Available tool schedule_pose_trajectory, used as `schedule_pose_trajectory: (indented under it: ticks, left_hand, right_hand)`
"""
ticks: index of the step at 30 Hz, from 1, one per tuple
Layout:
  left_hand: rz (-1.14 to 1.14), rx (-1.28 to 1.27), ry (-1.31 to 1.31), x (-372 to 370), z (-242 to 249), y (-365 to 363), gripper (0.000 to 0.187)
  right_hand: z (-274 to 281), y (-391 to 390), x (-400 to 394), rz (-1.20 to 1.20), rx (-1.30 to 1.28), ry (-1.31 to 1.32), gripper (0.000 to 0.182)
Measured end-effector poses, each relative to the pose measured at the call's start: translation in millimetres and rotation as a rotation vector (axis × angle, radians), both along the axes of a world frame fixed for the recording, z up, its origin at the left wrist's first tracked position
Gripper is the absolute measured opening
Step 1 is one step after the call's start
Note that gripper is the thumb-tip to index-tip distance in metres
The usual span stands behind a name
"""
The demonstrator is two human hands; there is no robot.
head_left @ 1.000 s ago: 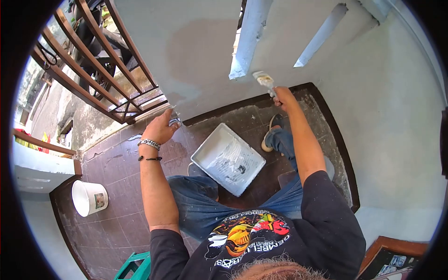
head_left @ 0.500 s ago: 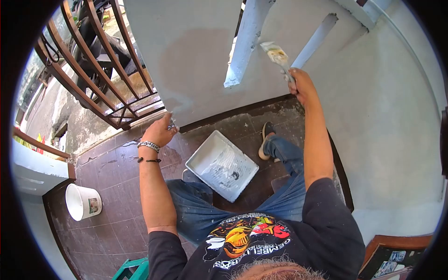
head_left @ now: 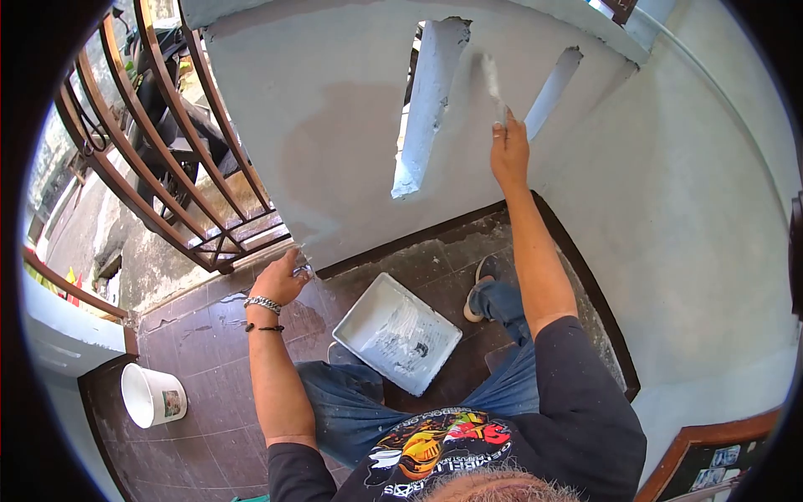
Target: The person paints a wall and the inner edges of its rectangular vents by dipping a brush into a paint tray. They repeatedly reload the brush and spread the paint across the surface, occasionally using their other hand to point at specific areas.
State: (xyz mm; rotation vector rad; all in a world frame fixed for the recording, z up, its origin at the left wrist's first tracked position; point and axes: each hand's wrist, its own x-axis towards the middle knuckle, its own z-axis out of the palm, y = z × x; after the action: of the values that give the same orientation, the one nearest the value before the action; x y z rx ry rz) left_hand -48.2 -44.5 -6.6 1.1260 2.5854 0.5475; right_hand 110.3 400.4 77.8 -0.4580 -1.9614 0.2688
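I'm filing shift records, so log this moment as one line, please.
right hand: paintbrush held at wall | left hand: by wall's lower corner, grip unclear | tray: paint-smeared inside | bucket: on floor

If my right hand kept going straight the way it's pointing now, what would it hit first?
Most likely the grey wall, with the brush in your right hand getting there first. From this one view I can't tell whether the brush already touches it.

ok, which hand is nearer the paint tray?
Left. The left hand is left of the paint tray, not touching it; the right hand is farther off, beyond the tray, holding a paintbrush near the wall.
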Motion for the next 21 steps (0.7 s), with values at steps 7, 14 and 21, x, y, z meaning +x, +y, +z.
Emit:
schedule_pose_trajectory:
  ticks: [7,14,21]
  left_hand:
    - [-0.006,0.018,0.011,4.4,3.9,6.4,0.058]
    - [0.024,-0.093,-0.099,10.2,18.1,9.4,0.066]
    - [-0.007,-0.052,-0.063,6.6,9.5,7.6,0.063]
  right_hand:
    - [-71.0,-40.9,30.2,-0.194,-0.259,-0.431,0.042]
    - [45.6,-19.9,33.2,-0.248,-0.129,-0.795,0.033]
    - [159.3,-29.6,37.5,-0.243,-0.088,-0.712,0.031]
